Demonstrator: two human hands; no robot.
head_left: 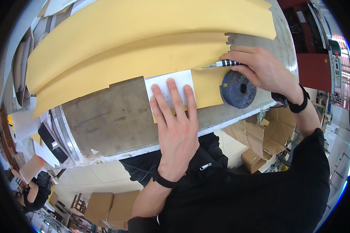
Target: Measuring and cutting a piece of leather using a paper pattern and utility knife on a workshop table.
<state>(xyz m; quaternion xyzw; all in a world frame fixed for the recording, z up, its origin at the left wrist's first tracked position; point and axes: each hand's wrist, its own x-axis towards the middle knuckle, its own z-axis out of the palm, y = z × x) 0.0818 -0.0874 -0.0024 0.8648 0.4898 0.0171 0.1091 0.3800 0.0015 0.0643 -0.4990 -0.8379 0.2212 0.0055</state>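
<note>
My left hand point(175, 124) lies flat with fingers spread on a small white card point(148, 86), pressing it onto yellow paper. In my right hand point(262, 68) is a utility knife point(229, 63) with a black-and-white striped handle. Its blade rests on the yellow sheet point(159, 54) close to the card's upper right corner. A round dark-blue disc with a centre hole point(237, 95) sits just below my right hand, on the edge of the yellow paper. The sheet's near edge is stepped where it meets the card.
Another large yellow sheet point(151, 23) curls over the far side of the worn grey table point(105, 112). Papers and a black strip point(52, 143) lie at the left end. Cardboard boxes point(112, 207) stand on the floor, with an open carton point(278, 128) at right. Another person point(37, 190) is at lower left.
</note>
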